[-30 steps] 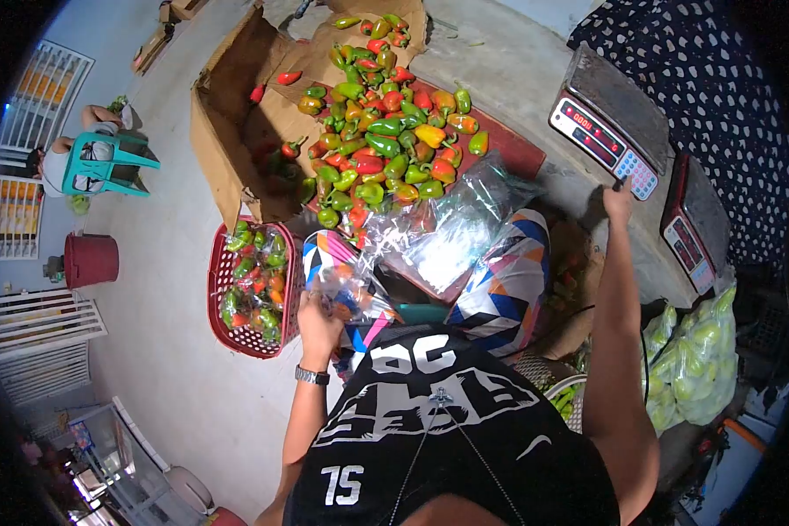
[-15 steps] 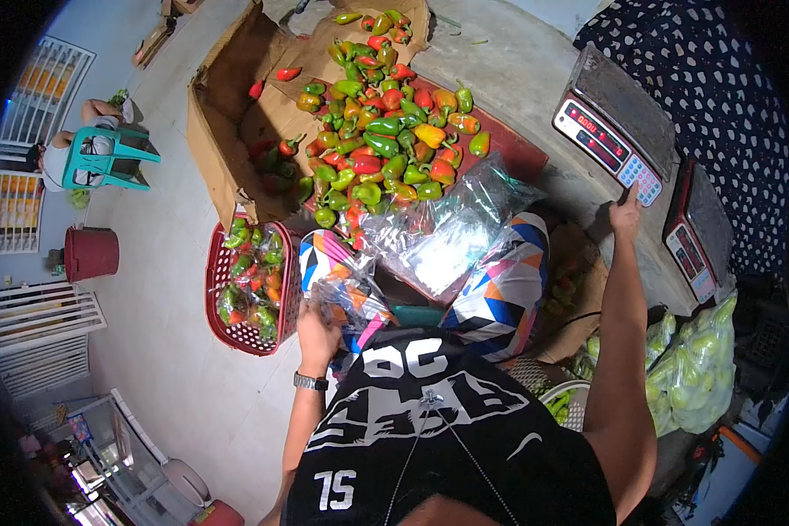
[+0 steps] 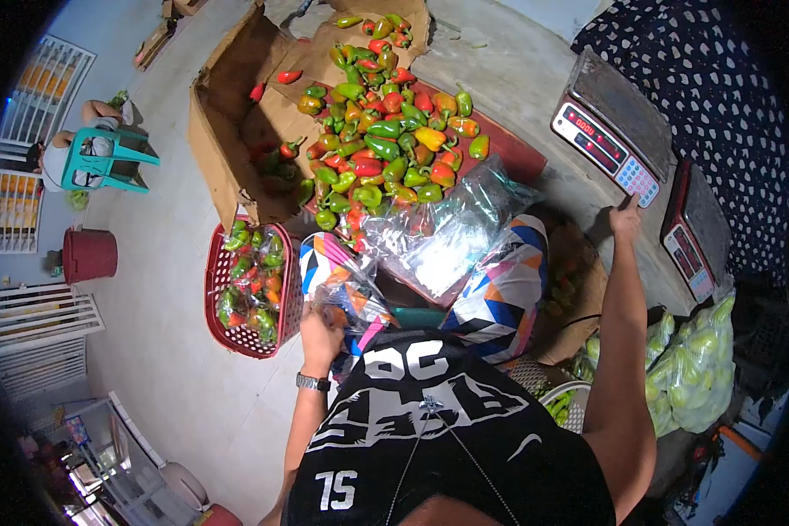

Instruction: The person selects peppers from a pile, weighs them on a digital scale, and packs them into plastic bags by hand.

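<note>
My left hand (image 3: pixel 321 331) is closed on a clear plastic bag (image 3: pixel 349 296) over my left thigh. My right hand (image 3: pixel 625 217) reaches to the keypad (image 3: pixel 637 180) of a digital scale (image 3: pixel 600 145), a finger at its lower edge and the other fingers curled in. The scale's red display is lit and its metal plate bears nothing. Many red, green and yellow peppers (image 3: pixel 384 147) lie on cardboard and a red board in front of me. More clear plastic bags (image 3: pixel 447 237) lie at the near side of the pile.
A red basket (image 3: pixel 289 329) with bagged peppers stands at my left. A second scale (image 3: pixel 688 254) is beyond my right hand. Bags of green produce (image 3: pixel 693 368) sit at the right. A person (image 3: pixel 54 165) sits on a green chair (image 3: pixel 88 162) at the far left.
My right hand has moved slightly right and down along the keypad, its finger now at the lower keys. My left hand stays at my thigh with the bag.
</note>
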### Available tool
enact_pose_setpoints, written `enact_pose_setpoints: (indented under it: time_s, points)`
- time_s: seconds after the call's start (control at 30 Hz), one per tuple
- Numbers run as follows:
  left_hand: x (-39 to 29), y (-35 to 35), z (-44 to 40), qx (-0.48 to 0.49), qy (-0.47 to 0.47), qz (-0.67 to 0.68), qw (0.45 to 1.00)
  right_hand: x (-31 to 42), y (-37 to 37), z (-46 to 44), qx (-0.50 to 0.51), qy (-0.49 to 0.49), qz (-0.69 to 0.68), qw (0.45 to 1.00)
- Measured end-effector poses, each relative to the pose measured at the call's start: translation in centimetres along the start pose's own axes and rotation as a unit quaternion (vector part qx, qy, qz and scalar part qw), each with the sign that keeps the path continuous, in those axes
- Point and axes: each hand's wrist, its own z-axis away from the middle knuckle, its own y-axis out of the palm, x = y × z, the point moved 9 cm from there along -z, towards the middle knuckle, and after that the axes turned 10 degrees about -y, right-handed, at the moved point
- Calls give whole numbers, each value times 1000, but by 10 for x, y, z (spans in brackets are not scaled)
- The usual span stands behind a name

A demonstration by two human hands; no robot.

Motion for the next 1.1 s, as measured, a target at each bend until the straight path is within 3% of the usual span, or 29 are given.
enact_pose_setpoints:
  time_s: [0.1,0.3,0.4,0.5,0.7,0.87,0.9,0.97,1.0,1.07,1.1]
  points:
    - [-1,-2,0,18,-23,3,1000,35,-37,22,90,50,1,995]
    - [5,9,-4,29,-48,-13,998,-5,16,-21,80,-74,69,992]
    - [-1,10,-5,18,-23,-19,999,-10,15,-37,125,-83,112,982]
    - [-7,7,-8,29,-40,-5,999,24,-28,-18,89,-81,105,987]
    - [0,3,-2,-9,20,31,999,1,18,-50,127,-74,81,986]
    - [5,7,-6,-11,-13,42,999,22,5,-61,165,-84,80,979]
    - [-7,-3,-6,-33,-6,71,997,43,-18,-45,58,-103,20,993]
    - [-9,-15,-7,-106,19,88,990,79,-16,-16,-22,-104,-62,992]
    - [-1,-12,-12,-96,-21,103,990,100,-14,-2,-62,-104,-103,987]
    - [14,-7,-21,-73,-102,130,984,175,-18,45,-105,-154,-173,967]
    - [19,0,-25,-98,-58,124,986,209,-12,61,-96,-196,-220,951]
